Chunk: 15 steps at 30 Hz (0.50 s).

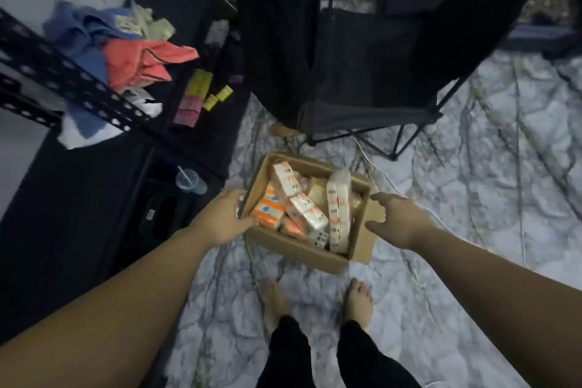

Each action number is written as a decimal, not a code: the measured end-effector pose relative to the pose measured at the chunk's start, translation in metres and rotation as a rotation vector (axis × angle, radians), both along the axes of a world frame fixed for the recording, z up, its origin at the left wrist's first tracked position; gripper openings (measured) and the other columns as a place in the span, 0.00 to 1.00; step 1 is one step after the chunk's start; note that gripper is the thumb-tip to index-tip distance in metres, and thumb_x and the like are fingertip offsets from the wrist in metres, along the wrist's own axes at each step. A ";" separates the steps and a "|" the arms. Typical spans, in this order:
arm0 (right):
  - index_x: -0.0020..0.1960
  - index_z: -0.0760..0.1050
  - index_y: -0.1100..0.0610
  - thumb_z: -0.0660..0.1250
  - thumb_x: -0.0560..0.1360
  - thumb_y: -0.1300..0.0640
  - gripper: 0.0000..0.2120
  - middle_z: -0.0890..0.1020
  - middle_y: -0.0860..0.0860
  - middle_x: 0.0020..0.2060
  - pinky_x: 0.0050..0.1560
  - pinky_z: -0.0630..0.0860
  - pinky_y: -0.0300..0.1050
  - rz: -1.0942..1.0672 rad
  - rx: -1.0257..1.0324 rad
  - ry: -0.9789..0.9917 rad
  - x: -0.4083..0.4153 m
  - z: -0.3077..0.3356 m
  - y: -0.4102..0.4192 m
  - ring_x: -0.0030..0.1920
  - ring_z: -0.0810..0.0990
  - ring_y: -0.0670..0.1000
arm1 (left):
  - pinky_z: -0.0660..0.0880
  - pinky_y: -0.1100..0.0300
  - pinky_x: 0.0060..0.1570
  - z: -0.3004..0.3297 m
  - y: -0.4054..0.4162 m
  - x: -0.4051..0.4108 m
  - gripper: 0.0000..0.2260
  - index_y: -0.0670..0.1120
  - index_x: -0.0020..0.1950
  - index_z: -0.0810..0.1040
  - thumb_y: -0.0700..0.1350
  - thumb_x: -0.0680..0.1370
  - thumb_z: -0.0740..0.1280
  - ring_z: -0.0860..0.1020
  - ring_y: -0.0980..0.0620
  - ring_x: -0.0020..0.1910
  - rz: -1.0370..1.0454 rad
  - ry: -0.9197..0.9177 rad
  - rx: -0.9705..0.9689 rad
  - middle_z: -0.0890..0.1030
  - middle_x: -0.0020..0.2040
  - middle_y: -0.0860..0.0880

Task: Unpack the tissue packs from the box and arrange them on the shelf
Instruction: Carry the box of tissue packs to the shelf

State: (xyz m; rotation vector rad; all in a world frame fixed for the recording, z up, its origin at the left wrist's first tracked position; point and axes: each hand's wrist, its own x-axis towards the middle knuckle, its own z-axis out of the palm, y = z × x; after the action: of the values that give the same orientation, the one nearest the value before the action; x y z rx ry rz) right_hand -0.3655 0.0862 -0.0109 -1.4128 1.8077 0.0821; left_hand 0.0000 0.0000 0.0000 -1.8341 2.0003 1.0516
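Observation:
An open cardboard box (296, 249) stands on the marble-patterned floor in front of my bare feet. Several tissue packs (302, 211) in orange and white wrappers lie jumbled inside it, and a tall pack (338, 211) stands on end at the right. My left hand (225, 217) lies against the box's left wall with straight fingers, the thumb at the rim. My right hand (400, 217) is spread at the box's right flap (368, 246), thumb and forefinger apart, holding nothing. The black metal shelf (82, 85) rises at the left.
Blue, pink and white cloths (126, 57) are piled on the shelf, with small yellow and pink packs (196, 94) on a lower level. A plastic cup (189, 181) sits on a black unit at the left. A black folding chair (368, 98) stands just behind the box.

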 end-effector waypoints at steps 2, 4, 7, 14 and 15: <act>0.80 0.63 0.53 0.70 0.78 0.44 0.35 0.76 0.58 0.71 0.62 0.76 0.53 -0.078 0.030 0.008 0.002 -0.031 -0.001 0.67 0.77 0.60 | 0.73 0.51 0.66 -0.030 -0.015 -0.001 0.37 0.51 0.81 0.64 0.60 0.77 0.74 0.73 0.46 0.71 0.010 0.002 0.035 0.71 0.74 0.48; 0.81 0.62 0.53 0.71 0.78 0.43 0.36 0.75 0.57 0.72 0.62 0.77 0.54 -0.152 0.089 0.007 0.008 -0.064 0.002 0.67 0.77 0.60 | 0.76 0.50 0.63 -0.070 -0.031 0.003 0.34 0.55 0.76 0.68 0.63 0.74 0.74 0.76 0.49 0.66 -0.003 -0.001 0.069 0.74 0.67 0.54; 0.81 0.61 0.51 0.72 0.78 0.45 0.36 0.79 0.58 0.67 0.56 0.79 0.53 -0.286 0.113 0.011 0.021 -0.120 0.003 0.60 0.81 0.60 | 0.77 0.47 0.62 -0.141 -0.051 0.013 0.32 0.55 0.72 0.71 0.65 0.71 0.72 0.78 0.47 0.64 0.002 -0.028 0.063 0.76 0.66 0.52; 0.82 0.58 0.51 0.72 0.78 0.50 0.38 0.78 0.57 0.68 0.53 0.75 0.50 -0.629 0.109 -0.017 0.051 -0.246 0.000 0.64 0.78 0.62 | 0.73 0.47 0.63 -0.269 -0.084 0.030 0.33 0.47 0.79 0.66 0.51 0.78 0.73 0.75 0.37 0.68 0.131 -0.059 -0.011 0.74 0.72 0.40; 0.82 0.58 0.50 0.71 0.79 0.50 0.37 0.79 0.57 0.67 0.53 0.73 0.49 -0.689 0.086 -0.011 0.053 -0.259 -0.002 0.64 0.79 0.62 | 0.73 0.50 0.59 -0.285 -0.086 0.033 0.31 0.47 0.80 0.66 0.49 0.79 0.73 0.77 0.39 0.65 0.164 -0.020 -0.016 0.76 0.71 0.42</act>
State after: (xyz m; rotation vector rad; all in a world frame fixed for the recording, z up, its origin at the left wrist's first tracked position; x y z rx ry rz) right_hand -0.3124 0.0843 -0.2694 -0.6703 2.1535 -0.2019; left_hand 0.0327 -0.0857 -0.2848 -2.0378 1.8784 1.0584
